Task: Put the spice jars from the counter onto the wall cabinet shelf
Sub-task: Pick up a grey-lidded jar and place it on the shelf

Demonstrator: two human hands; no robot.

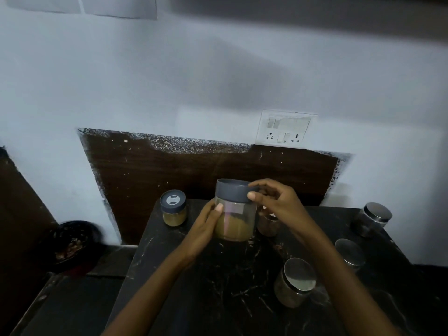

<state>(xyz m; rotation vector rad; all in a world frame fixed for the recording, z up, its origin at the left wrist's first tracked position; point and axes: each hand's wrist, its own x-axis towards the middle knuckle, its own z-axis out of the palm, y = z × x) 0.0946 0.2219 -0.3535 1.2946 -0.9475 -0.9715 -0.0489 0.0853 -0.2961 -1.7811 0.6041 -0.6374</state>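
Note:
A clear spice jar (236, 214) with a grey lid and yellow-brown powder is held upright just above the black counter (218, 287). My left hand (206, 229) grips its body from the left. My right hand (274, 202) pinches the grey lid from the right. A smaller grey-lidded jar (173, 210) of similar powder stands on the counter's back left corner. Several steel-lidded jars stand to the right: one near the front (294, 282), one further right (350, 254), one at the back right (372, 219). Another jar (268, 224) is partly hidden behind my right wrist.
A dark brown panel (194, 170) covers the wall behind the counter, with a white socket plate (284, 129) above it. A dark bowl with food (72, 241) sits on a lower surface at the left. A dark edge (315, 10) runs along the top of the view.

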